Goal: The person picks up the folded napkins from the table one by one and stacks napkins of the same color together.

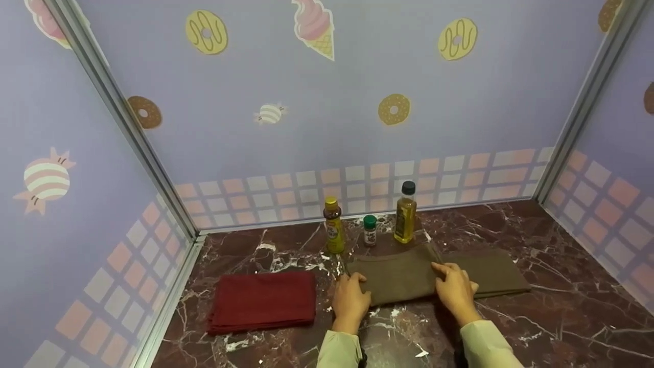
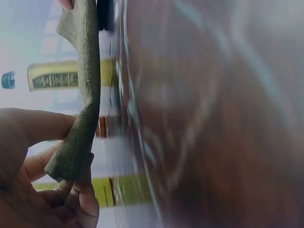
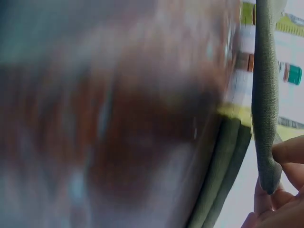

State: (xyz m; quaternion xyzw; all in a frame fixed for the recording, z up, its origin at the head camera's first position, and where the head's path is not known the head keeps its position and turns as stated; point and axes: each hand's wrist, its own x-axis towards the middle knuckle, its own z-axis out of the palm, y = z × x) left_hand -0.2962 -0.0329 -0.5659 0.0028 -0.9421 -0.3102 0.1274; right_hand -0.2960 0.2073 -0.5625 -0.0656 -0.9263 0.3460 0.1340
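Observation:
A folded olive-green cloth (image 1: pixel 398 278) is stretched between my two hands, held above the dark marble tabletop. At its left end my left hand (image 1: pixel 351 300) pinches the edge between thumb and fingers; the left wrist view shows the cloth (image 2: pixel 85 109) edge-on there. My right hand (image 1: pixel 456 291) pinches the opposite end, the thumb and fingertips on either side of the cloth (image 3: pixel 265 95) in the right wrist view. Another stretch of folded olive cloth (image 1: pixel 490 273) lies flat on the table to the right, partly behind my right hand.
A folded dark red cloth (image 1: pixel 263 300) lies left of my left hand. Behind the olive cloth stand a yellow-capped bottle (image 1: pixel 334 230), a small green-capped jar (image 1: pixel 370 232) and a dark-capped oil bottle (image 1: pixel 405 214). Patterned walls (image 1: pixel 347 133) enclose the marble tabletop (image 1: pixel 286 352).

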